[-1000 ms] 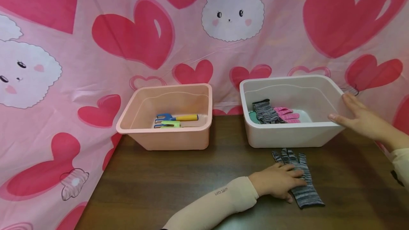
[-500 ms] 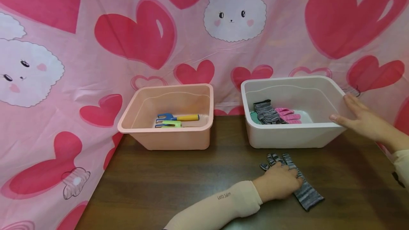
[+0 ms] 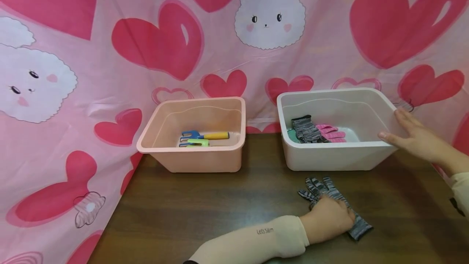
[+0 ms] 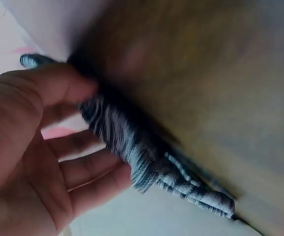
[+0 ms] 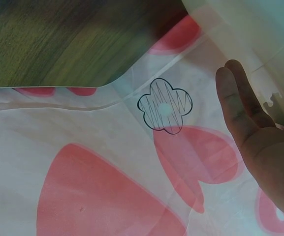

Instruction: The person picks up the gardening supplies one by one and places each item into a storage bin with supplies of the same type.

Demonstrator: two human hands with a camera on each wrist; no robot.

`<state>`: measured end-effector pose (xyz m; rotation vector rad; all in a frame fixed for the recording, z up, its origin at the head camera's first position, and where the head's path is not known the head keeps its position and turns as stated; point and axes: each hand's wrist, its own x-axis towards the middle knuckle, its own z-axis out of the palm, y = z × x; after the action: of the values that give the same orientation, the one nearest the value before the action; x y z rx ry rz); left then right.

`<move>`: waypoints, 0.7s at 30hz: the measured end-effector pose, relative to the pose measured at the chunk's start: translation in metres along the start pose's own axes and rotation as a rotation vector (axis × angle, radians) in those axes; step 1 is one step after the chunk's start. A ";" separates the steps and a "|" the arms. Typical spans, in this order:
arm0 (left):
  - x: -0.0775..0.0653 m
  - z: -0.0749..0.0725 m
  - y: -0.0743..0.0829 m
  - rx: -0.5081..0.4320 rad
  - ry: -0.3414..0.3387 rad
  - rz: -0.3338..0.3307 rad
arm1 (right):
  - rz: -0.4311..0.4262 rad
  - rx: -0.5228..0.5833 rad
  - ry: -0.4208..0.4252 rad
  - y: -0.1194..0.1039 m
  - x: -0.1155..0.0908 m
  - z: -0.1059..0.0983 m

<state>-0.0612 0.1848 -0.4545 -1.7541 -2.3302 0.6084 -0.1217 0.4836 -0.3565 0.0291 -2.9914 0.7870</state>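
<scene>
A grey-and-black knit glove (image 3: 333,190) lies on the brown table with its fingers toward the white bin (image 3: 329,158). My left hand (image 3: 327,220) pinches it near the middle. In the left wrist view, the thumb and fingers of the left hand (image 4: 38,142) are around the striped glove (image 4: 117,128). At the bin's right end my right hand (image 3: 421,139) rests against the rim, thumb over it. Straight fingers of the right hand (image 5: 267,147) show beside the bin wall in the right wrist view. Inside the bin are another grey glove (image 3: 307,129), a pink glove (image 3: 331,133) and something green (image 3: 292,135).
A peach bin (image 3: 205,161) stands at the back left. It holds a blue fork tool with a yellow handle (image 3: 217,135) and a green fork tool (image 3: 198,142). A pink heart-patterned cloth (image 3: 223,56) hangs directly behind both bins.
The glove has turned so its fingers point more to the left. My left hand has gone from lying flat on it to pinching it. The right hand stays at the bin.
</scene>
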 end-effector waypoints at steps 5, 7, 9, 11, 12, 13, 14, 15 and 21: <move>0.001 0.000 0.004 0.024 -0.022 0.005 | -0.008 0.002 0.000 0.002 0.001 0.000; 0.002 0.000 0.004 0.003 -0.024 -0.028 | -0.007 -0.002 -0.001 0.003 0.002 0.001; 0.003 0.000 0.004 -0.016 -0.014 -0.059 | -0.006 -0.004 -0.003 0.004 0.002 0.001; 0.003 0.001 0.002 -0.020 0.010 -0.074 | -0.004 -0.006 -0.005 0.005 0.003 0.002; 0.003 0.001 0.001 -0.019 0.019 -0.075 | -0.005 -0.005 -0.006 0.005 0.003 0.002; 0.003 0.002 -0.001 -0.023 0.026 -0.073 | -0.006 -0.003 -0.007 0.005 0.002 0.001; 0.003 0.002 -0.002 -0.032 0.020 -0.068 | -0.006 -0.001 -0.008 0.004 0.002 0.001; 0.003 0.002 -0.004 -0.045 0.013 -0.065 | -0.006 0.001 -0.010 0.003 0.001 0.001; 0.006 0.003 -0.016 -0.156 -0.059 -0.087 | -0.011 0.002 -0.027 0.000 -0.001 -0.001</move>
<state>-0.0785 0.1866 -0.4511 -1.7073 -2.5420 0.4822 -0.1204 0.4839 -0.3559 0.0565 -3.0126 0.7947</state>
